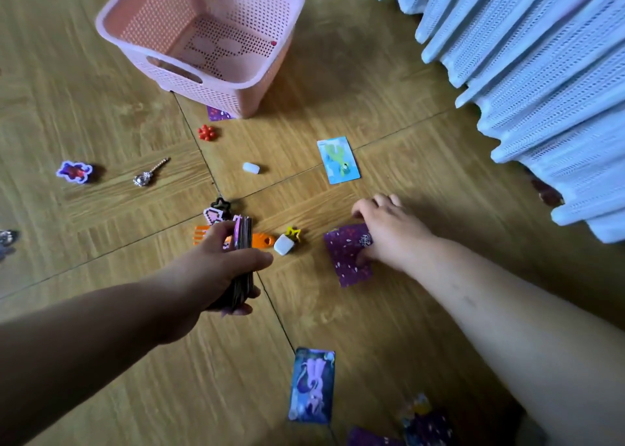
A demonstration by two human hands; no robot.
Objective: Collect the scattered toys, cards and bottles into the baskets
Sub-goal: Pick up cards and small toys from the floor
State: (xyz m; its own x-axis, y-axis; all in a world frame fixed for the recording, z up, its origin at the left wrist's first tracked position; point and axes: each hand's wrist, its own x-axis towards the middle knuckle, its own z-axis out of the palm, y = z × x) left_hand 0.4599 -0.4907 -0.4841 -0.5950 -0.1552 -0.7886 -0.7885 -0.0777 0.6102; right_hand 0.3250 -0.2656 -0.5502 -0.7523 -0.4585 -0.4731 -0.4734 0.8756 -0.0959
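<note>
My left hand [216,269] grips a thick stack of cards [242,263] upright above the floor's middle. My right hand [389,232] pinches a purple card [345,259] that lies face down on the floor. A blue-green card [338,160] lies beyond my right hand. Another card with a purple figure [313,385] lies nearer me. The pink mesh basket [135,9] stands at the back, with one small red bit inside. A purple card [216,113] pokes out from under it.
Small toys dot the wooden floor: a red flower bead [207,132], a silver key charm [148,173], a purple figure [73,171], white blocks [251,168] [282,244], an orange piece [263,241], a yellow star [293,233]. A pale blue ruffled fabric [541,73] hangs at right. More cards [426,425] lie at the bottom.
</note>
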